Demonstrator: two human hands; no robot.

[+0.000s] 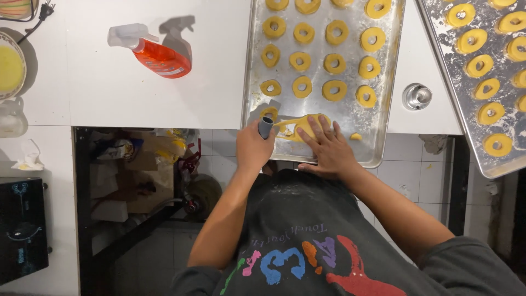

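Note:
My left hand (253,147) grips a small grey cylindrical cutter (266,127) at the near edge of a metal baking tray (350,112). My right hand (327,147) lies flat with fingers spread on a piece of yellow dough (303,125) at the tray's front. Several yellow dough rings (334,90) sit in rows on the tray beyond my hands. A small dough scrap (356,136) lies just right of my right hand.
A second floured tray (450,60) of dough rings lies at the right. An orange spray bottle (156,53) lies on the white table (109,93). A round metal cutter (416,96) sits between the trays. A bowl of yellow liquid (8,68) is at far left.

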